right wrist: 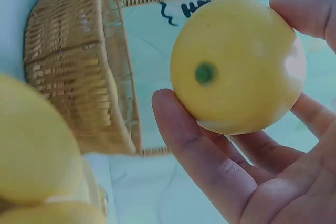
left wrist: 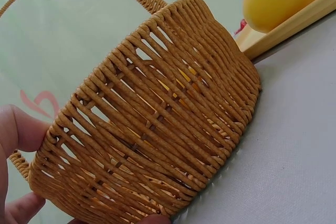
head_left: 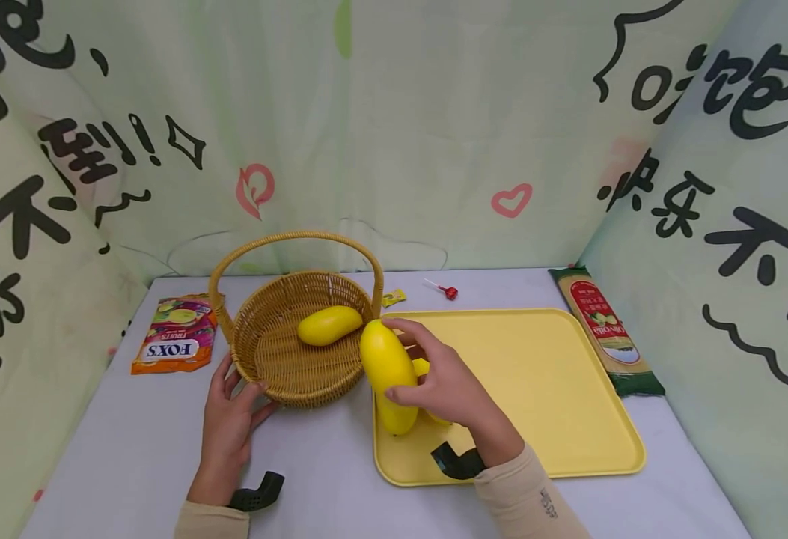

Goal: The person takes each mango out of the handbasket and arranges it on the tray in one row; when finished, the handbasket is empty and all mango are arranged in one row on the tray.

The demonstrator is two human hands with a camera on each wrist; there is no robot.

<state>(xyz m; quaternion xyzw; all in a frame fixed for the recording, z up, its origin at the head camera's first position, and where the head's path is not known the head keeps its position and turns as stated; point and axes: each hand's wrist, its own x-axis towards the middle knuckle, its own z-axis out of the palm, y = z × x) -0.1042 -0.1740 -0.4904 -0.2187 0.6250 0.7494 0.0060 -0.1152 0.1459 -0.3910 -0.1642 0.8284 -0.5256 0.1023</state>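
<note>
My right hand (head_left: 444, 374) grips a smooth yellow mango (head_left: 385, 367) between thumb and fingers, close to the basket's right rim. A small green stem end shows on this held mango (right wrist: 236, 66) in the right wrist view. My left hand (head_left: 228, 427) holds the wicker basket (head_left: 286, 382) at its front left side, fingers spread along the wall and rim. Inside the basket lies another mango (head_left: 329, 326). More yellow fruit (right wrist: 31, 145) shows beneath the right hand on the yellow tray (head_left: 515, 389), mostly hidden in the head view.
Left of the basket lies a Fox's candy bag (head_left: 176, 335). A red lollipop (head_left: 449, 292) and a small yellow packet (head_left: 394, 298) lie behind the tray. On the right, a green and tan food bag (head_left: 605, 329) lies along the tray's edge. Printed curtains surround the white table.
</note>
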